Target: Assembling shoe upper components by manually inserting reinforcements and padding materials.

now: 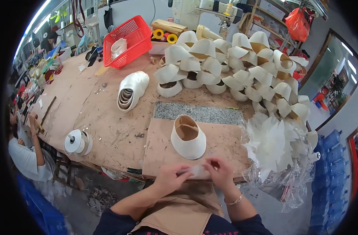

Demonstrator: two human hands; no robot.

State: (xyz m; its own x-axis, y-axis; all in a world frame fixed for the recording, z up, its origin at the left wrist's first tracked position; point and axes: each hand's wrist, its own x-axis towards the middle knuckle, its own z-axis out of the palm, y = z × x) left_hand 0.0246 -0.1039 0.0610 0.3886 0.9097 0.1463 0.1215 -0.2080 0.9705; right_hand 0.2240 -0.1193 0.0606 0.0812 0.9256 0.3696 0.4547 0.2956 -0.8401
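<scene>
In front of me at the table's edge, my left hand (172, 177) and my right hand (221, 170) pinch a small thin whitish piece (197, 172) between them. Blur hides its exact shape; a greyish bit shows by my left fingers. Just beyond my hands stands a cream-white shoe upper (191, 147), its opening facing up and showing a tan lining. Neither hand touches it. A bracelet circles my right wrist.
Many white uppers (210, 66) are piled at the back right. Thin white sheets (269, 147) lie in clear plastic nearer. Nested uppers (133, 88), a red basket (142, 33) and a tape roll (75, 141) sit left. Another person (30, 156) works far left.
</scene>
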